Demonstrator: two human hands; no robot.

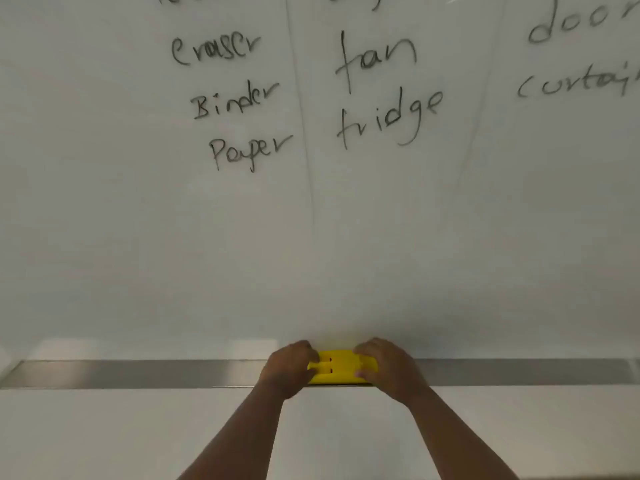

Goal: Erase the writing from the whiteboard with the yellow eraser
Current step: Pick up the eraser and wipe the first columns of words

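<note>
The yellow eraser (338, 369) lies on the metal tray (138, 373) under the whiteboard (311, 237). My left hand (289, 367) grips its left end and my right hand (388, 367) grips its right end, fingers curled over it. Black handwriting fills the upper board: "eraser" (214, 50), "Binder" (235, 100), "Paper" (249, 150), "fan" (375, 60), "fridge" (389, 116), "door" (581, 22) and "curtai" (575, 83), the last cut off by the right edge.
The tray runs the full width of the view along the board's lower edge. Below it is a plain white wall panel (104, 434). The lower half of the board bears no writing. More words are cut off at the top edge.
</note>
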